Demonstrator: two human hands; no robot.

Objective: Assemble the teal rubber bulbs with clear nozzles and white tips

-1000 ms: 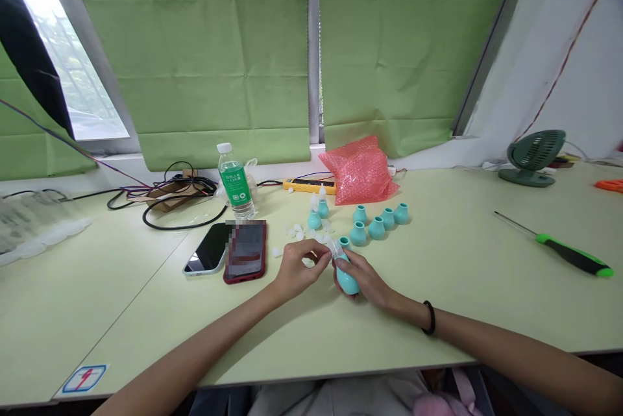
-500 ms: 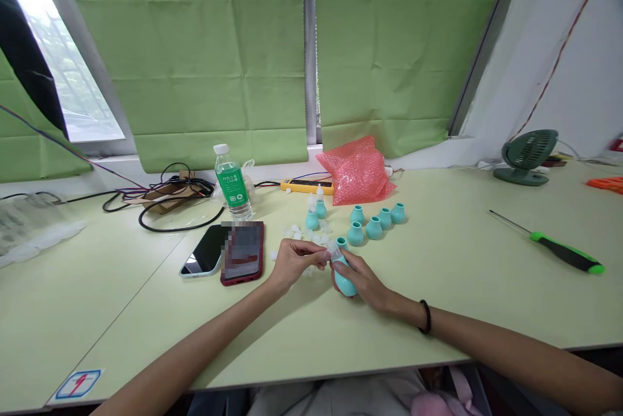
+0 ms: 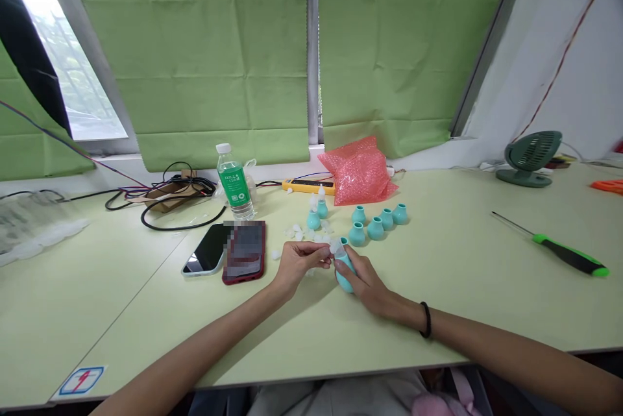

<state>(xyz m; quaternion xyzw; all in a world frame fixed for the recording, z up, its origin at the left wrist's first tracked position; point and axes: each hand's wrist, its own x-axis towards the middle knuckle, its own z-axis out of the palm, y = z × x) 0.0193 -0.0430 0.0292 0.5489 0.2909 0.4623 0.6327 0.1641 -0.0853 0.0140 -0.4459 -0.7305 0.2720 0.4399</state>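
Note:
My right hand [image 3: 366, 281] wraps round a teal rubber bulb [image 3: 343, 268] held just above the pale green table [image 3: 462, 286]. My left hand [image 3: 298, 261] pinches a small clear plastic tip [image 3: 335, 246] at the bulb's neck. Just beyond my hands several more teal bulbs [image 3: 376, 228] stand in a loose row. Two bulbs with clear tips fitted [image 3: 317, 211] stand to their left. Small white caps [image 3: 298, 232] lie scattered near them.
Two phones [image 3: 228, 250] lie left of my hands, with a water bottle [image 3: 233, 181] and tangled cables [image 3: 168, 198] behind. A pink bubble-wrap bag [image 3: 359, 172] and yellow power strip [image 3: 306, 186] sit at the back. A green-handled screwdriver [image 3: 564, 255] and small fan [image 3: 530, 158] lie right.
My hands have kept working the clear tip against the bulb's neck, shifting slightly. The view swayed a little; nothing else on the table moved.

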